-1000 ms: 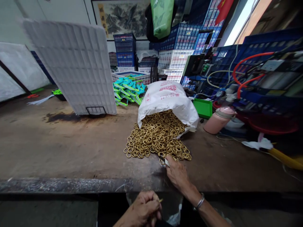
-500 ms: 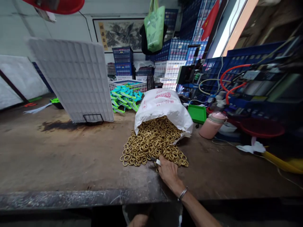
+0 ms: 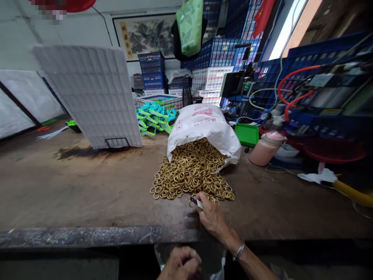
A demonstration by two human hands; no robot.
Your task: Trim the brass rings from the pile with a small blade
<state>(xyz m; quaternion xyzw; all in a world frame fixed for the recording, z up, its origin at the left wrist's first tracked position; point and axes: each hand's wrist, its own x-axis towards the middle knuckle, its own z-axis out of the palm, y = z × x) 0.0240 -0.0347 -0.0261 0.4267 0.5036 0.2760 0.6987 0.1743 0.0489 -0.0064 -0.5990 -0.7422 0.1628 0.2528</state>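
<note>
A heap of brass-coloured rings (image 3: 189, 175) spills from the mouth of a white woven sack (image 3: 201, 124) onto the table. At the front edge of the heap, my right hand (image 3: 212, 214) is closed around a small tool (image 3: 199, 203) with a dark tip and a pale part. A ring appears at the tool's tip; whether the tool touches it I cannot tell. Below the table's front edge, my left hand (image 3: 183, 262) is curled closed above a bag-lined container (image 3: 161, 254). What the left fingers hold, if anything, is hidden.
A white ribbed panel (image 3: 90, 97) stands in a black wire holder at left. Green and turquoise pieces (image 3: 154, 116) lie behind the sack. On the right are a green tray (image 3: 247, 134), a pink bottle (image 3: 266, 149) and a red dish (image 3: 333, 151). Stacked crates fill the back.
My left hand has risen into fuller view below the table edge. My right hand has drawn slightly back from the heap with the small tool. The camera view has shifted a little.
</note>
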